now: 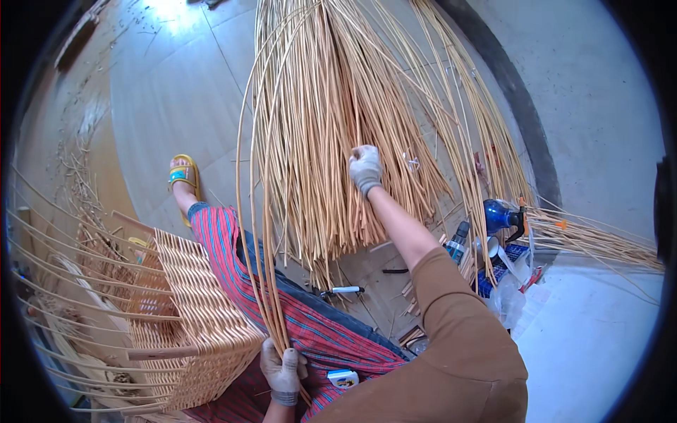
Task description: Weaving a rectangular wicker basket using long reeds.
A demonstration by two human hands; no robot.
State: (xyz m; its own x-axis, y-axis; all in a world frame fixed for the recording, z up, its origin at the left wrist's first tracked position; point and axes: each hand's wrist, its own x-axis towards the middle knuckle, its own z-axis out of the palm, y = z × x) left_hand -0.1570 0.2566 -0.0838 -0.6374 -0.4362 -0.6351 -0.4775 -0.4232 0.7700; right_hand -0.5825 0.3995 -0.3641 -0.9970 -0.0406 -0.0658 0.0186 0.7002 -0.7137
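Several long rattan canes [269, 282] rise from my left hand [282, 370], gloved and closed round them at my lap. Beside it on the left lies a partly woven rattan basket [187, 289] with long unwoven canes sticking out. My right hand [365, 169], also gloved, is on a large bundle of loose canes [324, 106] spread over the floor ahead of me; its fingers are curled, but what they hold is too small to make out. A striped red cloth [222, 247] covers my legs, with a small white-and-blue object [342, 378] on it near my left hand.
At the right are a blue spray bottle [497, 217], a dark cylindrical tool [457, 240], a clear plastic bag [508, 303] and more canes [599, 240]. A marker [347, 290] lies on the tiled floor [159, 84]. My sandalled foot [182, 176] is stretched out, with cane scraps [84, 162] farther left.
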